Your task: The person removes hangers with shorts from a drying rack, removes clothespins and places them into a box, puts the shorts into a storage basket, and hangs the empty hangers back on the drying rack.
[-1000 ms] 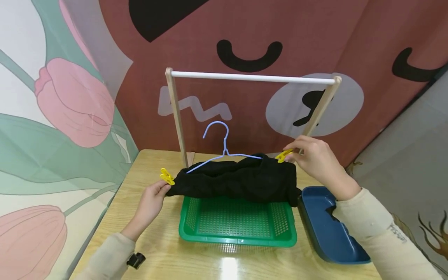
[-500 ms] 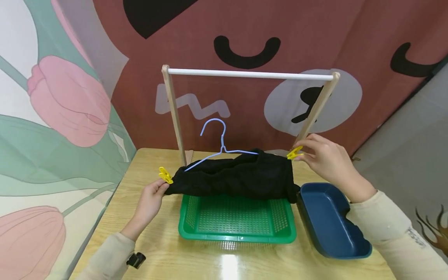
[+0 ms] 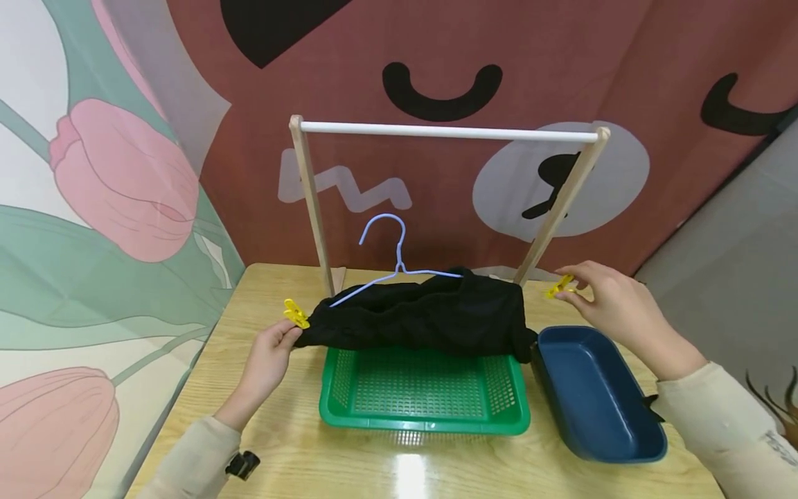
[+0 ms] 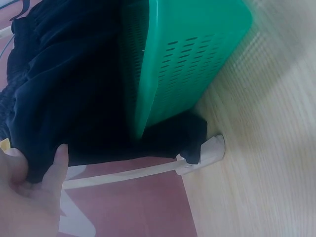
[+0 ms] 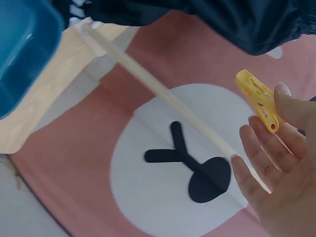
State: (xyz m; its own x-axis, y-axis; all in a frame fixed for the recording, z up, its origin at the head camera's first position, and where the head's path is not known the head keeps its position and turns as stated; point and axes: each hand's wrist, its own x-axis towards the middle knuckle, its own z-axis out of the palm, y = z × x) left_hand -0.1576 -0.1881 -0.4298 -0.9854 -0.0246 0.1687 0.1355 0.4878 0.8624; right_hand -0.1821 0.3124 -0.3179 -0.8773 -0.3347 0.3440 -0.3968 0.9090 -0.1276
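A black garment (image 3: 424,315) with a gathered waistband (image 4: 15,94) lies across the back of the green basket (image 3: 424,424). A light blue hanger (image 3: 399,258) shows above it, its lower ends hidden by the cloth. My left hand (image 3: 268,357) pinches the garment's left corner between thumb and fingers. Just above those fingertips a yellow clothespin (image 3: 296,314) sits on the cloth. Off to the garment's right, my right hand (image 3: 614,298) pinches a second yellow clothespin (image 5: 259,98) between thumb and fingers, apart from the fabric.
A rack with wooden posts (image 3: 564,201) and a white rod (image 3: 442,132) stands behind the garment. To the basket's right is a dark blue tray (image 3: 592,388), below my right forearm. Printed cloth (image 3: 262,208) backs the wooden table (image 3: 280,443).
My right hand has moved right and slightly down, carrying its clothespin away from the garment's right end. The left hand keeps its hold on the left corner.
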